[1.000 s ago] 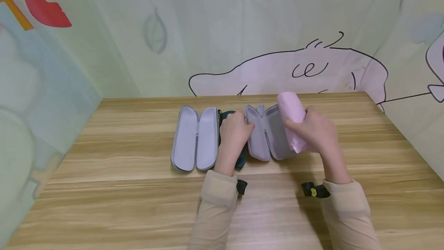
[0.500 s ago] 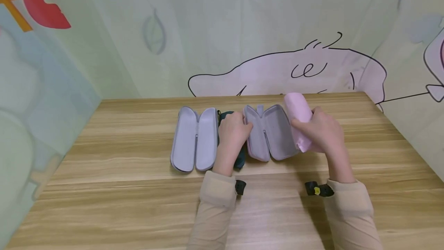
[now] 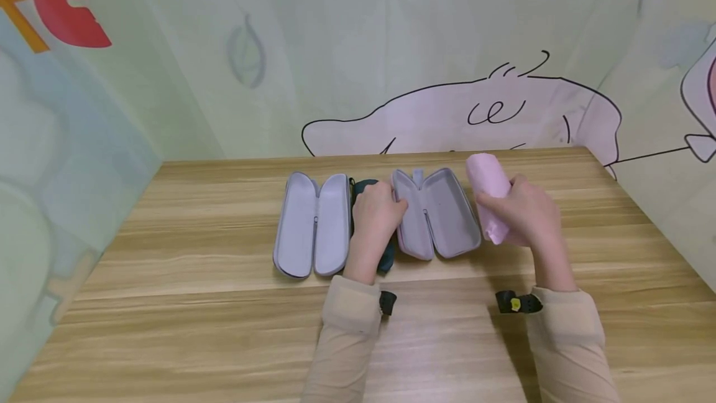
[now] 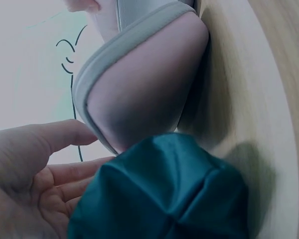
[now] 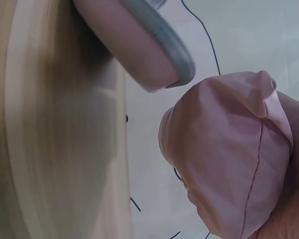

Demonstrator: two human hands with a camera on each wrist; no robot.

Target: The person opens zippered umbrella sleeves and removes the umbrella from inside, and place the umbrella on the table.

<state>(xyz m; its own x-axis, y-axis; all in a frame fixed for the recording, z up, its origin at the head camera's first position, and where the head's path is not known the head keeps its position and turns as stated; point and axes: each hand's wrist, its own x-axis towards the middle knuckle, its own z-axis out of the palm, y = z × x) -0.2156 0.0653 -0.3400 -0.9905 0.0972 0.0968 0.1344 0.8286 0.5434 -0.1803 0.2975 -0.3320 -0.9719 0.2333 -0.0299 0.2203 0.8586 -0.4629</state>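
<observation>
A zip case [image 3: 452, 219] with a pink shell and grey lining lies spread wide, its two halves bare inside. My left hand [image 3: 376, 213] pinches its left rim between thumb and fingers. Beneath that hand lies a dark teal fabric bundle [image 4: 162, 191], apparently a folded umbrella, mostly hidden in the head view. To the right of the case, my right hand [image 3: 526, 210] grips a pink folded umbrella [image 3: 488, 185], raised off the table. Its loose, seamed fabric end [image 5: 234, 159] fills much of the right wrist view.
A second, lavender zip case [image 3: 296, 226] lies spread on the left, beside the teal bundle. The wooden table [image 3: 196, 303] runs back to a printed cloth backdrop [image 3: 335, 48]. Both wrists carry black straps [image 3: 519, 303].
My right hand has moved right with the pink umbrella, from over the case's right half to beside it. The left hand keeps its hold on the rim.
</observation>
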